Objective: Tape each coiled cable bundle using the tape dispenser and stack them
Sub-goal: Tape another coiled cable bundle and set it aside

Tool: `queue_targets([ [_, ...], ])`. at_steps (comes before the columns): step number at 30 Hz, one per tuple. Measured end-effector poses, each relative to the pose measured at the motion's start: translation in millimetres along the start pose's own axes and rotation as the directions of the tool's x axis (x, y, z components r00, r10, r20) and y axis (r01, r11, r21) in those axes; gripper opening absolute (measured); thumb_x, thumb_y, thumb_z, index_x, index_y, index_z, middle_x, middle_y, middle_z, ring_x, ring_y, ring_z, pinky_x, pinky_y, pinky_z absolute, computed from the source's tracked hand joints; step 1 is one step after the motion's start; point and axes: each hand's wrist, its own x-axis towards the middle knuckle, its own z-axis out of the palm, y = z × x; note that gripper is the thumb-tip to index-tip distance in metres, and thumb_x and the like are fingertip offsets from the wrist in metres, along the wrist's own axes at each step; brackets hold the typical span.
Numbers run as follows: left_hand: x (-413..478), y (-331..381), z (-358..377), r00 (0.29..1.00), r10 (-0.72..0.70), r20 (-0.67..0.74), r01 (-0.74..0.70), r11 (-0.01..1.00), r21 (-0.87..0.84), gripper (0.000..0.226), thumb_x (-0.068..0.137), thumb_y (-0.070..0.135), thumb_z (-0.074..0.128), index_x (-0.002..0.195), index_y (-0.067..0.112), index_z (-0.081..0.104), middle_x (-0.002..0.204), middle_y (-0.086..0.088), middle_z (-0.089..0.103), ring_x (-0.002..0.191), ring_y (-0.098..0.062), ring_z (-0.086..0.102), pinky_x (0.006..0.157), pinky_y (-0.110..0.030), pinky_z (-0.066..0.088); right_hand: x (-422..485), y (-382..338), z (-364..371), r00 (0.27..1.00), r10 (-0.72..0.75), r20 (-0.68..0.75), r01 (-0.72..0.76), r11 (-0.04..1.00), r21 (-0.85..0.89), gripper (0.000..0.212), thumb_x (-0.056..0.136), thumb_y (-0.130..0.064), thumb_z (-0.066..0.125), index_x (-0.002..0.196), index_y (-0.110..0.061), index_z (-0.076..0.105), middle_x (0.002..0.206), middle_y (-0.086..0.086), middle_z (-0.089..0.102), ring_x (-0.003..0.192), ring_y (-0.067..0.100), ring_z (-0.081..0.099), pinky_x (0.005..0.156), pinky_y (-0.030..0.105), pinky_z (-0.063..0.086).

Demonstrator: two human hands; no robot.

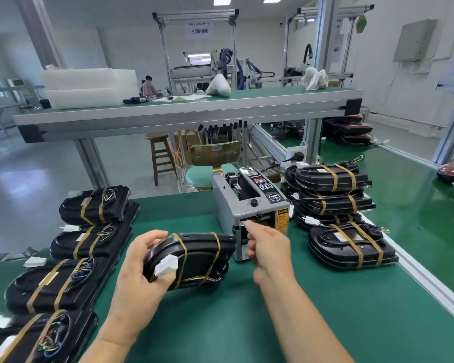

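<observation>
Several taped bundles [350, 244] crowd dispenser [231, 205] R side; L grip [139, 268] holds bundle [202, 252], R grip [269, 247] pinches tape [244, 221].

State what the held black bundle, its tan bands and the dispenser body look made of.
Black oval cable bundle in the left hand: likely moulded plastic, smooth sheen. Tan bands: rubber or tape, stretched taut. Grey box-shaped tape dispenser: seemingly painted metal, matt, flat-sided.

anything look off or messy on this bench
Nothing looks damaged or spilled. Two small things: grey scraps lie loose at the left edge of the table, and the stack of bundles right of the tape dispenser sits unevenly, layers shifted against each other.
</observation>
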Motion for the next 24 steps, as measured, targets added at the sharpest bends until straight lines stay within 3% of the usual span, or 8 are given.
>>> queue_targets([
  [3, -8.9, -3.3, 7.2, 0.996, 0.032, 0.085, -0.042, 0.993, 0.112, 0.066, 0.068, 0.000, 0.059, 0.125, 0.032, 0.059, 0.107, 0.005, 0.055, 0.104, -0.005, 0.053, 0.094, -0.005, 0.034, -34.3, -3.7, 15.6, 0.980, 0.095, 0.174, -0.106, 0.993, 0.051, 0.014, 0.087, -0.005, 0.070, 0.075, -0.007, 0.065, 0.051, -0.004, 0.054, 0.038, 0.004, 0.038, 0.034, 0.016, 0.028],
  [7, -23.0, -6.4, 15.2, 0.995, -0.026, 0.099, 0.021, 0.998, 0.053, 0.061, 0.064, 0.002, 0.058, 0.119, 0.027, 0.062, 0.107, -0.003, 0.058, 0.105, -0.004, 0.053, 0.091, -0.006, 0.036, -63.0, -1.0, 22.1, 0.946, 0.133, 0.296, -0.139, 0.990, 0.001, 0.004, 0.087, -0.006, 0.069, 0.084, -0.004, 0.070, 0.055, -0.003, 0.057, 0.038, 0.006, 0.037, 0.035, 0.017, 0.026],
  [11, -26.3, -12.7, 20.3, 0.991, -0.075, 0.108, 0.077, 0.997, -0.008, 0.063, 0.071, -0.013, 0.063, 0.120, 0.027, 0.057, 0.119, 0.005, 0.059, 0.114, -0.005, 0.053, 0.094, -0.010, 0.039, -70.1, 7.1, 18.4, 0.954, 0.116, 0.278, -0.088, 0.990, -0.110, 0.007, 0.088, -0.004, 0.066, 0.085, -0.002, 0.070, 0.056, -0.002, 0.058, 0.038, 0.007, 0.036, 0.036, 0.018, 0.026],
  [18, -25.6, -14.6, 30.0, 0.987, -0.077, 0.140, 0.083, 0.996, -0.037, 0.073, 0.072, -0.022, 0.057, 0.123, 0.029, 0.055, 0.119, 0.011, 0.059, 0.112, -0.014, 0.057, 0.095, -0.020, 0.044, -70.2, 9.1, 14.7, 0.968, 0.082, 0.238, -0.042, 0.985, -0.169, 0.013, 0.090, -0.003, 0.062, 0.080, -0.003, 0.071, 0.056, 0.000, 0.059, 0.037, 0.009, 0.040, 0.037, 0.017, 0.029],
  [24, -23.1, -12.4, 31.6, 0.984, -0.080, 0.162, 0.096, 0.991, -0.092, 0.066, 0.068, 0.000, 0.052, 0.124, 0.036, 0.054, 0.119, 0.004, 0.061, 0.111, -0.019, 0.058, 0.095, -0.025, 0.047, -69.4, 5.9, 14.3, 0.957, 0.082, 0.277, -0.031, 0.983, -0.184, 0.015, 0.091, -0.004, 0.059, 0.082, -0.002, 0.071, 0.054, 0.002, 0.060, 0.037, 0.009, 0.044, 0.036, 0.018, 0.031],
])
